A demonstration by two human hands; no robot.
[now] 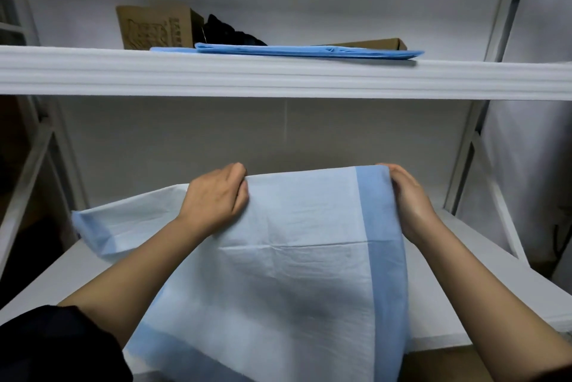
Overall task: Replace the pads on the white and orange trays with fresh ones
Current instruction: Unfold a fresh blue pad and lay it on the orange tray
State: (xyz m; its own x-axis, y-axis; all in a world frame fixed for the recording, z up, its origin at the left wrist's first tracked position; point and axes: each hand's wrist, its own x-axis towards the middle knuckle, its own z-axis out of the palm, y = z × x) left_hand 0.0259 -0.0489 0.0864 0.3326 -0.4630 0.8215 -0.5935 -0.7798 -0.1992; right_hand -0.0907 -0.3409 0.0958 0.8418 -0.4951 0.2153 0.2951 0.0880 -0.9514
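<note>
Both hands grasp one pad (288, 257): left hand (216, 196) pinches its far edge, right hand (408, 196) curls around the blue border. Folded pads (309, 51) lie on the shelf (278, 78) above them.

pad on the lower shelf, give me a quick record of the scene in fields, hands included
pad: white pad with blue border, spread over the lower shelf, near edge hanging off
left hand: left hand pinches the far edge
right hand: right hand grips the far right corner
upper shelf: folded blue pads, cardboard box, black item
trays: not in view
</note>
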